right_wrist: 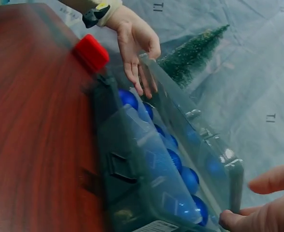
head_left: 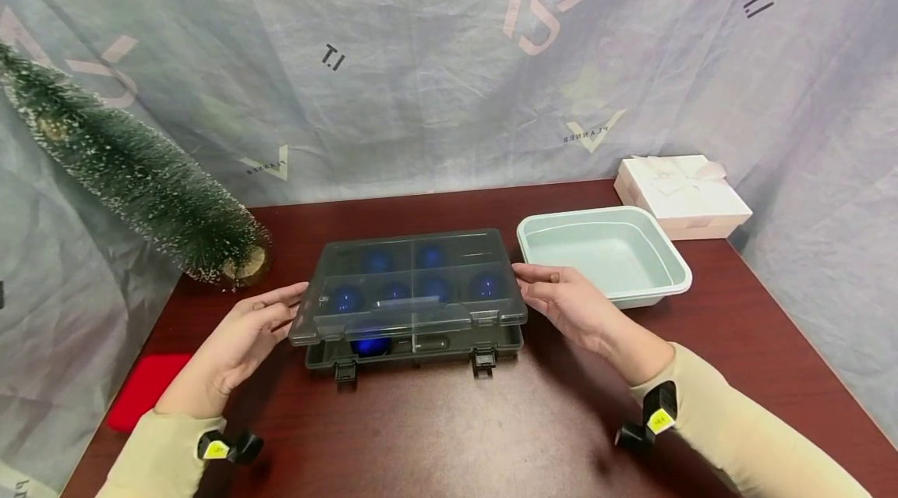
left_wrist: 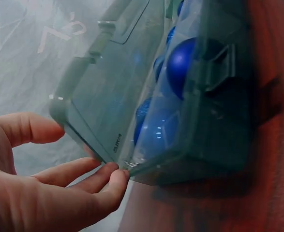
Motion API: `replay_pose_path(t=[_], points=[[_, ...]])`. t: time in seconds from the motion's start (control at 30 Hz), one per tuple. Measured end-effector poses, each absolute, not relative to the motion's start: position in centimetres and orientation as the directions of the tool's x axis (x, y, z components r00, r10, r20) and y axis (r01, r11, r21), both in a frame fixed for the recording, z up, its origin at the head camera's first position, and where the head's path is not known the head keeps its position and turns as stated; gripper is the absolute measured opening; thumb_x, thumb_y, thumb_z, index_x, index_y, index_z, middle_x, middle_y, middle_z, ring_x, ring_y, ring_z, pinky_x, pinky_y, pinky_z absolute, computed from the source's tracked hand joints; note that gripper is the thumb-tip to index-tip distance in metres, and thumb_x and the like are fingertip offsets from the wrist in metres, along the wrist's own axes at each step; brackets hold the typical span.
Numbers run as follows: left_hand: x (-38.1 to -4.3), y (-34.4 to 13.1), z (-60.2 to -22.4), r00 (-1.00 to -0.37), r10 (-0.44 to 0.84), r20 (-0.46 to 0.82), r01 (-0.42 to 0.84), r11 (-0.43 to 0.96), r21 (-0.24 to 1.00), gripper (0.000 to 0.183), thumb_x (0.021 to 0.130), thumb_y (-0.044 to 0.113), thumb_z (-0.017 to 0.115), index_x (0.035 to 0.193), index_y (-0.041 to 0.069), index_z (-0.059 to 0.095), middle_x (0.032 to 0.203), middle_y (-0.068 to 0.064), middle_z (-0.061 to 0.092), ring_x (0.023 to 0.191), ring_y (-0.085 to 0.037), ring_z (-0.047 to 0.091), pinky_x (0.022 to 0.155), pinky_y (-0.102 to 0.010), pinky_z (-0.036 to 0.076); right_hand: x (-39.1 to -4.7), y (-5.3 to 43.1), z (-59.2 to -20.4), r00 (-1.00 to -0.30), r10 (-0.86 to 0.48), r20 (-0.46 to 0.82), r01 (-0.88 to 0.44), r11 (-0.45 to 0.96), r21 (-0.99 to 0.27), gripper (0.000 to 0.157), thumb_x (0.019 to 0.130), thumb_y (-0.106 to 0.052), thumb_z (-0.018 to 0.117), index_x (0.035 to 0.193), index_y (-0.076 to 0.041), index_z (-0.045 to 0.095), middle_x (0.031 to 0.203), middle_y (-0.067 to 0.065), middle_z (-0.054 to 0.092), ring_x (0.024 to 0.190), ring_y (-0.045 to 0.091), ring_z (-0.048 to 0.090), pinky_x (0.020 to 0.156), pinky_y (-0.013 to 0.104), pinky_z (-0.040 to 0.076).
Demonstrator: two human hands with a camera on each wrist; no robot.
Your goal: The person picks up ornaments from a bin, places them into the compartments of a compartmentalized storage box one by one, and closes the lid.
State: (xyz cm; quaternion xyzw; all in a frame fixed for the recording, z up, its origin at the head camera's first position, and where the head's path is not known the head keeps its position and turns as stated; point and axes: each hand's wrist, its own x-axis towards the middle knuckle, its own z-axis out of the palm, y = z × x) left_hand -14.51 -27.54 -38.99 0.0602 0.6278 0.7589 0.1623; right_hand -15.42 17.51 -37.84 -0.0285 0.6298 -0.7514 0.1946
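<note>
A clear grey plastic compartment box [head_left: 327, 356] stands on the table, its lid [head_left: 449, 320] partly raised. Inside are several blue balls [head_left: 370, 344], some glossy, each in view through the lid or the front gap. My left hand [head_left: 238, 342] is at the lid's left side, fingertips right at its edge and corner. On the opposite side my right hand [head_left: 571, 311] has its fingers extended against the lid's right edge. Two black latches [head_left: 484, 360] hang down at the front of the base. The wrist views show the balls [left_wrist: 180, 67] behind a translucent divider [right_wrist: 156, 154].
Right of the box sits a pale green plastic basin [head_left: 596, 249], with a white gift box [head_left: 691, 190] and ribbon behind it. A small frosted Christmas tree [head_left: 147, 178] leans at the left. Near the left forearm lies a red object [head_left: 143, 389]. A grey printed cloth [head_left: 421, 93] hangs behind.
</note>
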Motion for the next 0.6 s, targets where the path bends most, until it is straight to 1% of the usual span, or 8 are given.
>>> replay_pose_path(t=[0.07,0.13,0.23,0.3,0.37,0.47,0.6], points=[[-14.3,-27.6,-39.2,-0.939,0.318,-0.13,-0.181,-0.135,0.974,0.042,0.102,-0.005,0.043,0.144,-0.011,0.045,0.134,-0.003,0.063,0.125,-0.016,0.057,0.098,-0.028,0.046,-15.1,17.4,-38.1,-0.922,-0.337,-0.19,0.251,-0.147,-0.957,0.054,0.104,0.004,0.037,0.152,0.02,0.019,0.161,0.032,0.021,0.15,0.035,0.021,0.119,0.042,0.021],[-14.2,-27.6,-39.3,-0.937,0.317,-0.145,-0.19,-0.117,0.975,0.042,0.102,-0.003,0.043,0.143,-0.011,0.045,0.135,-0.004,0.062,0.127,-0.016,0.055,0.098,-0.029,0.046,-14.8,17.2,-38.4,-0.922,-0.339,-0.189,0.254,-0.156,-0.955,0.054,0.107,-0.002,0.034,0.154,0.018,0.017,0.162,0.029,0.019,0.151,0.035,0.016,0.12,0.045,0.016],[-14.2,-27.6,-39.4,-0.933,0.319,-0.167,-0.207,-0.095,0.974,0.044,0.103,-0.001,0.041,0.145,-0.011,0.043,0.137,-0.001,0.062,0.129,-0.015,0.053,0.098,-0.029,0.045,-14.3,17.1,-38.7,-0.918,-0.344,-0.198,0.262,-0.151,-0.953,0.055,0.11,-0.011,0.033,0.156,0.014,0.016,0.165,0.024,0.017,0.153,0.032,0.012,0.121,0.045,0.012],[-14.1,-27.6,-39.4,-0.931,0.322,-0.172,-0.214,-0.1,0.972,0.048,0.103,0.0,0.04,0.15,-0.011,0.038,0.138,0.0,0.061,0.129,-0.015,0.052,0.098,-0.03,0.045,-13.9,17.0,-38.9,-0.916,-0.346,-0.202,0.264,-0.142,-0.954,0.057,0.112,-0.017,0.032,0.157,0.012,0.015,0.166,0.021,0.015,0.154,0.03,0.009,0.121,0.044,0.01],[-14.1,-27.6,-39.6,-0.929,0.328,-0.17,-0.218,-0.114,0.969,0.049,0.103,0.0,0.039,0.151,-0.01,0.038,0.139,0.001,0.06,0.129,-0.015,0.052,0.098,-0.031,0.045,-13.6,16.9,-39.2,-0.915,-0.349,-0.204,0.266,-0.137,-0.954,0.058,0.112,-0.021,0.031,0.159,0.01,0.015,0.167,0.018,0.013,0.154,0.029,0.005,0.122,0.043,0.008],[-14.0,-27.6,-39.8,-0.927,0.337,-0.162,-0.223,-0.151,0.963,0.046,0.103,-0.001,0.038,0.147,-0.005,0.046,0.138,0.002,0.06,0.129,-0.015,0.051,0.098,-0.032,0.046,-13.3,16.7,-39.8,-0.915,-0.351,-0.199,0.261,-0.142,-0.955,0.058,0.113,-0.022,0.03,0.16,0.008,0.013,0.168,0.016,0.01,0.154,0.028,0.002,0.122,0.042,0.006],[-13.9,-27.5,-40.2,-0.925,0.347,-0.155,-0.233,-0.196,0.953,0.043,0.103,-0.001,0.036,0.141,0.003,0.055,0.135,0.003,0.062,0.128,-0.016,0.051,0.098,-0.031,0.045,-12.9,16.4,-40.6,-0.924,-0.347,-0.158,0.236,-0.196,-0.952,0.056,0.113,-0.018,0.028,0.16,0.008,0.01,0.168,0.017,0.008,0.154,0.028,0.001,0.122,0.042,0.005]])
